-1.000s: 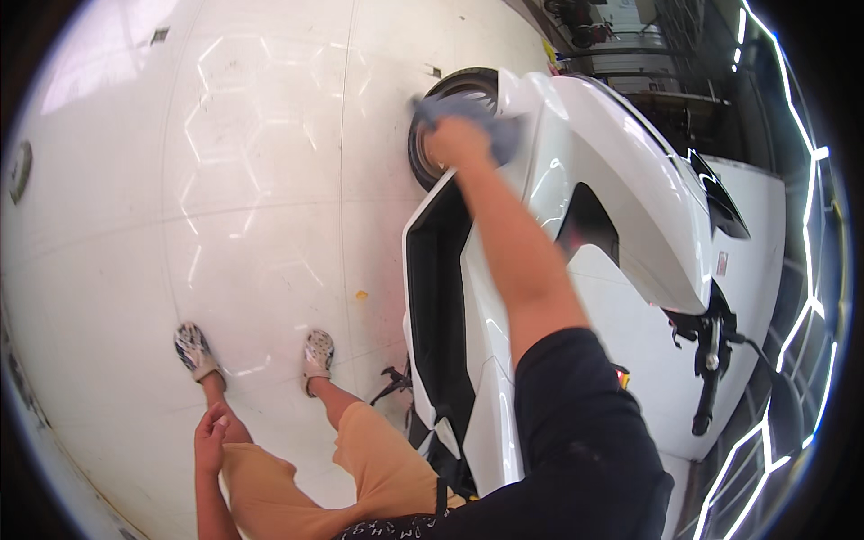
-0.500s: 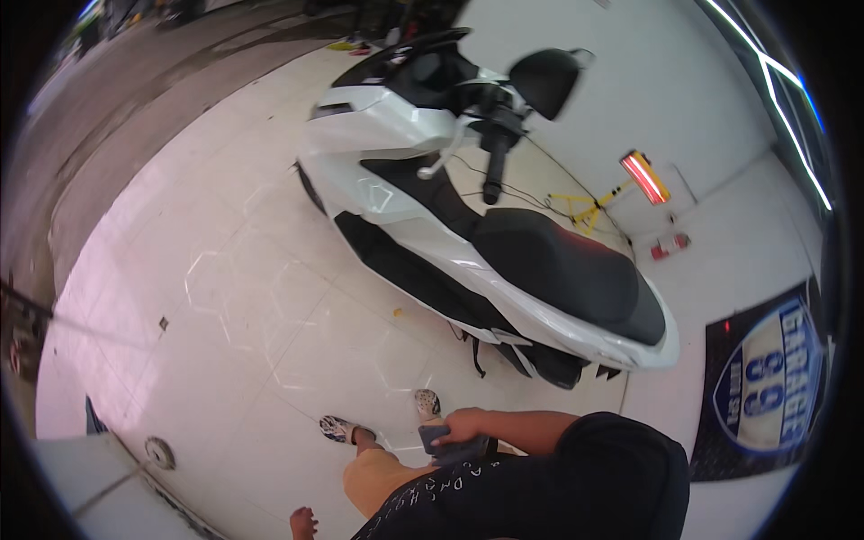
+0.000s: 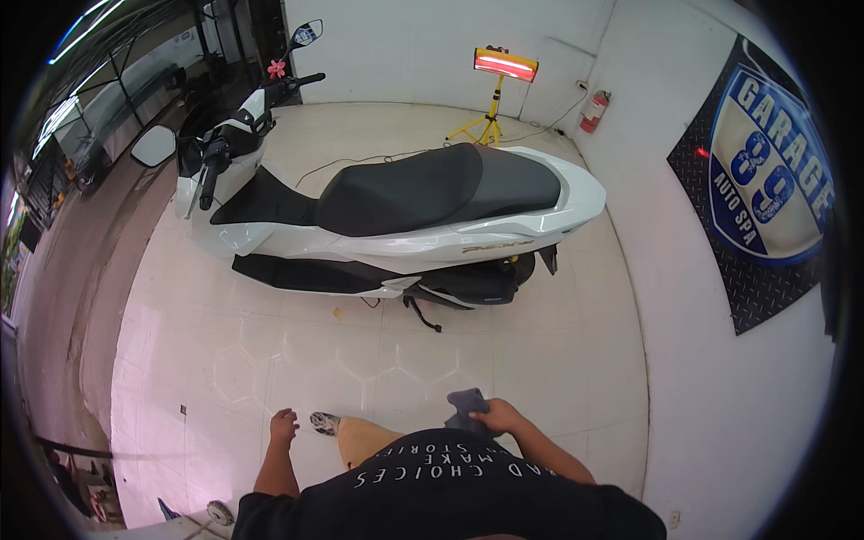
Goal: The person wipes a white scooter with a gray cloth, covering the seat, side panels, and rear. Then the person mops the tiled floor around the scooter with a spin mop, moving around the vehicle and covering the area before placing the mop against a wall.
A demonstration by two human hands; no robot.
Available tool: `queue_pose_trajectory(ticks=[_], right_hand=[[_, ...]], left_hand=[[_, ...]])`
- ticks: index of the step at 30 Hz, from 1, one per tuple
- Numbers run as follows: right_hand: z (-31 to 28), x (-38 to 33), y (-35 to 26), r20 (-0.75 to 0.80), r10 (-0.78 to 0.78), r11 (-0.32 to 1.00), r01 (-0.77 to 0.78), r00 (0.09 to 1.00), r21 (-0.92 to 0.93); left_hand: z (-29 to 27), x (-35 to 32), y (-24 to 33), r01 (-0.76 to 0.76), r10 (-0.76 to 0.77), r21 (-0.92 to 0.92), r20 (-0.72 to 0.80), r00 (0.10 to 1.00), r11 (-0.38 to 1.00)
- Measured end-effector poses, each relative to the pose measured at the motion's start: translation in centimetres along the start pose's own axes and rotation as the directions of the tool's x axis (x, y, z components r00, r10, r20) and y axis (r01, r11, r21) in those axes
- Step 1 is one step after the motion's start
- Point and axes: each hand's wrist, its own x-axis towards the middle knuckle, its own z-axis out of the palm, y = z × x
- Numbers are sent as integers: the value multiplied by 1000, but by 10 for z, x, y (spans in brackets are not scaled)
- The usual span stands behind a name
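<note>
In my right hand (image 3: 500,418) a dark grey cloth (image 3: 466,407) is gripped, bunched and hanging in front of my body. My left hand (image 3: 284,426) hangs low at my left side, its fingers slightly bent and apart, with nothing in it. Ahead, beyond the reach of both hands, a white scooter (image 3: 405,259) with a black seat (image 3: 405,191) stands side-on, its handlebar to the left and its tail to the right.
A yellow stand lamp (image 3: 506,66) glows red behind the scooter, a cable trailing over the floor. A red fire extinguisher (image 3: 595,112) is by the right wall, near a blue and white shield banner (image 3: 769,171). Pale tiles (image 3: 297,360) meet a road (image 3: 90,270) at left.
My view has swung to the right, so the scooter now lies broadside across it. My right hand still grips the cloth; my left hand shows more fully.
</note>
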Motion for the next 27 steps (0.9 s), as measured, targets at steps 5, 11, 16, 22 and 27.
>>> queue_pose_trajectory(ticks=[5, 11, 16, 22, 27], right_hand=[[-43, -116, 118, -223, 160, 903, -51, 962, 427], [-140, -125, 155, -442, 78, 772, 226, 893, 594], [-275, -105, 183, -242, -157, 938, 222, 957, 267], [-427, -143, 262, -415, -123, 927, 254, 901, 275], [-499, -170, 398, -710, 111, 736, 422, 696, 529]], left_hand=[[174, -58, 105, -506, 240, 610, 467, 851, 610], [328, -194, 255, -726, 328, 387, 702, 632, 569], [467, -302, 351, -853, 430, -32, 873, 229, 520], [709, -425, 448, -786, 441, -444, 863, -247, 430], [885, -490, 511, -820, 243, -438, 897, -370, 368]])
